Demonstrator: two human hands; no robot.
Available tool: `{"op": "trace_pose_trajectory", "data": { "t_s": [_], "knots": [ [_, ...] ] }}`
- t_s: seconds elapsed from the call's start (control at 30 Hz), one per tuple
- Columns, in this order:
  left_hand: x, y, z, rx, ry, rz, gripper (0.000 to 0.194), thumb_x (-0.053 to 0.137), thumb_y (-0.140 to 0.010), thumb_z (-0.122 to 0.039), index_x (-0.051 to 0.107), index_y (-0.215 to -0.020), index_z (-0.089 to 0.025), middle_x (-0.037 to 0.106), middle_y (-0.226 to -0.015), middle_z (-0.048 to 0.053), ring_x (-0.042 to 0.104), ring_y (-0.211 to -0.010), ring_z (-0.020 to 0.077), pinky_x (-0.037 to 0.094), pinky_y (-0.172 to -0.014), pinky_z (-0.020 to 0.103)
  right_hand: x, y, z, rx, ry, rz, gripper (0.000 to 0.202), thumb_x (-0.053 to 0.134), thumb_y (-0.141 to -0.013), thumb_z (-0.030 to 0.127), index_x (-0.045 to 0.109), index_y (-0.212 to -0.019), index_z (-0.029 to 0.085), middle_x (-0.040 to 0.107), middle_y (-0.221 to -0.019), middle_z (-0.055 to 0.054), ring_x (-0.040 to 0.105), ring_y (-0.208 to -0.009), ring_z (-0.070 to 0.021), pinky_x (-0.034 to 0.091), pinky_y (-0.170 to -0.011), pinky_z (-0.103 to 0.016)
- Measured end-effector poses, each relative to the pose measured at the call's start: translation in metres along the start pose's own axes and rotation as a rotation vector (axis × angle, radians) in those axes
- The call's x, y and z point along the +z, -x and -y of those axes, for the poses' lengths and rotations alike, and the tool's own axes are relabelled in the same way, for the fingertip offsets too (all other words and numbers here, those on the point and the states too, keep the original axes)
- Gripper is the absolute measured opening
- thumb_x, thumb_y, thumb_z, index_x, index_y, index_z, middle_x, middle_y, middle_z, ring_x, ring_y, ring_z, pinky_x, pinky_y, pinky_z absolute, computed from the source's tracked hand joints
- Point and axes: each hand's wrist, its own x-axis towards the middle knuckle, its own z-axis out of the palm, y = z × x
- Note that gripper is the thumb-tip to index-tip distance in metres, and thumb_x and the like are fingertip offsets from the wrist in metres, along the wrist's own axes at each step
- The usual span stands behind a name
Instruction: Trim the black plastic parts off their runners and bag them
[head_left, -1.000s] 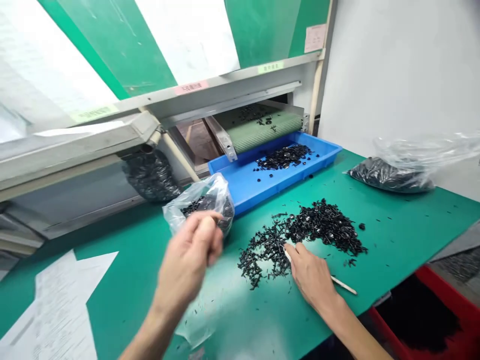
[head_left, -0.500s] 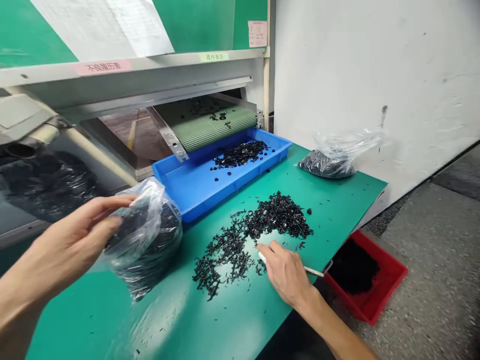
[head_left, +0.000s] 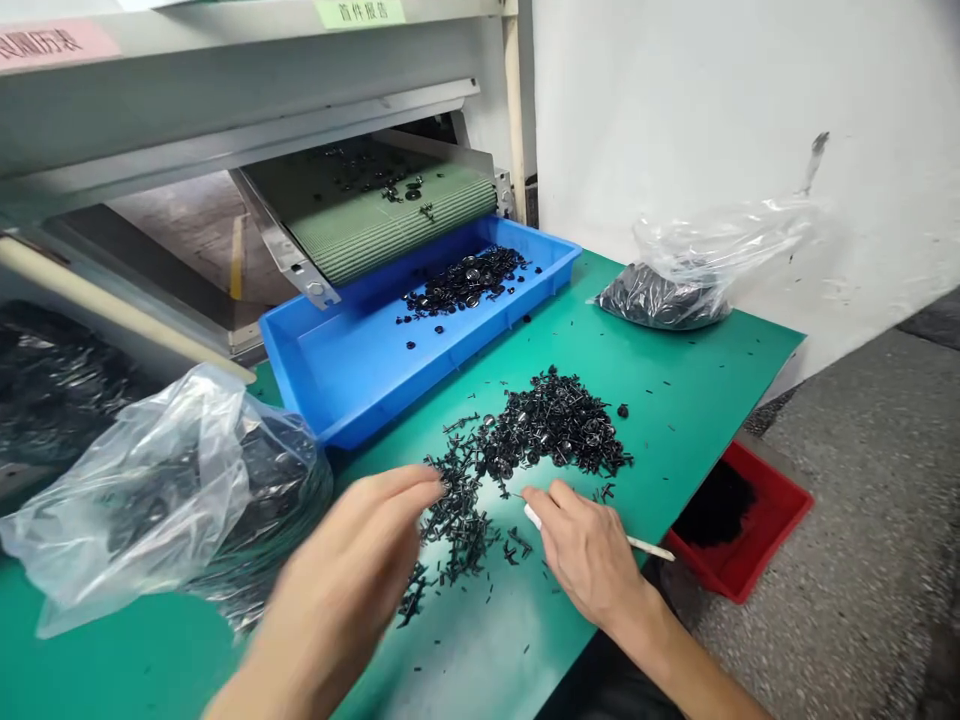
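My right hand [head_left: 589,550] is closed around a thin pale stick [head_left: 651,548]. One end sticks out behind the hand; a white part and a fine tip show at the fingers, by the near edge of a pile of small black plastic parts [head_left: 555,425]. My left hand [head_left: 360,570], smeared by motion, is over the left side of the pile and covers some thin black pieces there. Its thumb is hidden, so its grip is unclear. Left of it, a clear plastic bag [head_left: 180,480] of black parts slumps on the green table [head_left: 480,690], its mouth toward the left.
A blue tray [head_left: 360,385] with black parts stands under the end of a green conveyor belt [head_left: 390,235]. At the back right lies another clear bag [head_left: 667,295] of black parts. A red bin [head_left: 772,515] with black material sits below the table's right edge.
My left hand has moved from the bag rightward to the pile, and the bag's top has flopped over to the left. My right hand keeps the stick near the same spot. The view has tilted down.
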Motion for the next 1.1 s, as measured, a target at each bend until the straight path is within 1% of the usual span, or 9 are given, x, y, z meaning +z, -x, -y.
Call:
{"op": "trace_pose_trajectory", "data": {
  "t_s": [0.07,0.17,0.27,0.43,0.6,0.7,0.87,0.97,1.1],
  "knots": [
    [0.025,-0.019,0.027,0.171,-0.423,0.273,0.018,0.066,-0.083,-0.027,0.071,-0.099,-0.029,0.068,-0.108,0.009,0.057,-0.100,0.0298,0.043,-0.090,0.043,0.000,0.000,-0.001,0.001,-0.010,-0.006,0.029,0.047,-0.089,0.007,0.062,-0.110,0.021,0.057,-0.079,0.000,0.055,-0.061,-0.0118,0.027,-0.052,-0.027],
    [0.046,-0.040,0.060,0.298,-0.725,0.336,0.024,0.052,-0.091,-0.029,0.065,-0.110,-0.024,0.065,-0.109,0.012,0.056,-0.099,0.0297,0.044,-0.084,0.043,0.000,-0.001,-0.001,0.008,-0.020,-0.005,0.027,0.049,-0.090,0.009,0.062,-0.110,0.021,0.057,-0.079,0.000,0.057,-0.063,-0.0124,0.031,-0.053,-0.027],
    [0.051,-0.046,0.072,0.319,-0.758,0.359,0.023,0.049,-0.093,-0.029,0.065,-0.108,-0.023,0.065,-0.104,0.012,0.056,-0.094,0.0280,0.045,-0.080,0.041,-0.001,-0.001,0.000,0.010,-0.022,0.004,0.027,0.048,-0.090,0.010,0.062,-0.111,0.022,0.058,-0.079,0.000,0.058,-0.063,-0.0130,0.033,-0.053,-0.027],
    [0.047,-0.038,0.053,0.204,-0.426,0.253,0.013,0.058,-0.088,-0.026,0.071,-0.092,-0.027,0.067,-0.095,0.007,0.057,-0.089,0.0250,0.043,-0.080,0.036,-0.002,0.000,-0.002,0.002,-0.026,0.003,0.032,0.044,-0.090,0.007,0.061,-0.113,0.020,0.058,-0.079,-0.001,0.059,-0.064,-0.0141,0.036,-0.054,-0.027],
    [0.046,-0.015,0.039,-0.371,0.309,0.149,0.015,0.073,-0.078,-0.028,0.074,-0.090,-0.019,0.068,-0.079,0.005,0.058,-0.066,0.0149,0.047,-0.064,0.025,0.005,-0.003,0.006,0.071,0.073,-0.023,0.033,0.045,-0.089,0.006,0.060,-0.117,0.017,0.061,-0.082,-0.003,0.062,-0.066,-0.0149,0.038,-0.053,-0.027],
    [0.049,-0.001,0.042,-0.568,0.681,0.115,0.020,0.080,-0.071,-0.023,0.073,-0.088,-0.016,0.069,-0.088,0.005,0.061,-0.072,0.0125,0.050,-0.072,0.023,0.012,-0.011,0.024,0.074,0.161,0.020,0.035,0.048,-0.088,0.006,0.058,-0.121,0.014,0.062,-0.084,-0.006,0.063,-0.069,-0.0170,0.040,-0.053,-0.027],
    [0.055,0.017,0.045,-0.547,0.904,0.152,0.023,0.084,-0.067,-0.020,0.070,-0.086,-0.020,0.069,-0.081,0.002,0.060,-0.065,0.0102,0.049,-0.060,0.019,0.008,-0.021,0.040,-0.011,0.070,0.129,0.034,0.048,-0.089,0.008,0.058,-0.120,0.018,0.063,-0.086,-0.004,0.064,-0.071,-0.0171,0.044,-0.055,-0.026],
    [0.058,0.023,0.048,-0.550,0.906,0.180,0.026,0.084,-0.067,-0.020,0.071,-0.089,-0.020,0.071,-0.083,0.005,0.062,-0.070,0.0120,0.047,-0.058,0.018,-0.006,-0.016,0.027,0.042,0.014,0.060,0.038,0.039,-0.091,0.006,0.055,-0.123,0.015,0.065,-0.091,-0.007,0.065,-0.075,-0.0183,0.046,-0.059,-0.027],
    [0.063,0.027,0.055,-0.568,0.858,0.172,0.019,0.084,-0.067,-0.017,0.073,-0.082,-0.016,0.073,-0.091,0.006,0.064,-0.075,0.0119,0.050,-0.069,0.019,-0.026,0.001,0.010,0.035,-0.122,-0.060,0.042,0.032,-0.089,0.005,0.056,-0.122,0.016,0.066,-0.096,-0.008,0.064,-0.084,-0.0207,0.050,-0.070,-0.031]
  ]
}}
